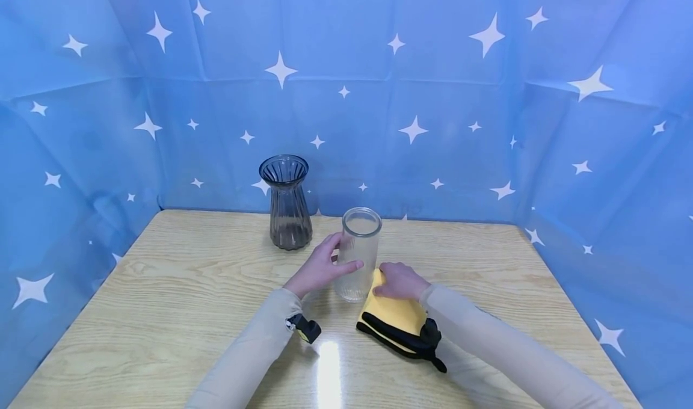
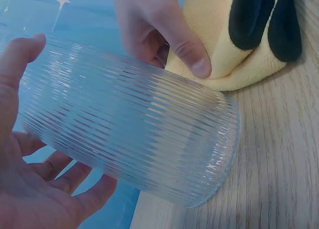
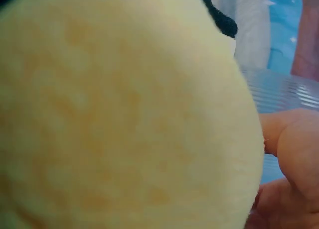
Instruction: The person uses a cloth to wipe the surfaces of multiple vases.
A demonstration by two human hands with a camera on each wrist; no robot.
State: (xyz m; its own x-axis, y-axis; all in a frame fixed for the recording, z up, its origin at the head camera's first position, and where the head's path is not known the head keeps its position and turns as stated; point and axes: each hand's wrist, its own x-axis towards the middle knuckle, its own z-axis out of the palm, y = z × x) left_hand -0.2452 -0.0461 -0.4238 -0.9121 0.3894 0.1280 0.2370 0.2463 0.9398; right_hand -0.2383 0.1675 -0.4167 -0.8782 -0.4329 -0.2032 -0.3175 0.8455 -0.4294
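A clear ribbed glass vase stands upright near the middle of the table. My left hand holds it from the left, thumb on one side and fingers on the other; the left wrist view shows this grip around the ribbed wall. A folded yellow cloth with black edging is pinched in my right hand, just right of the vase. Its folded end meets the vase near the base in the left wrist view. In the right wrist view the cloth covers most of the picture and hides part of the hand.
A dark grey glass vase with a flared rim stands at the back, left of the clear one. The light wood table is backed by a blue curtain with white stars. A small black device sits on the left wrist.
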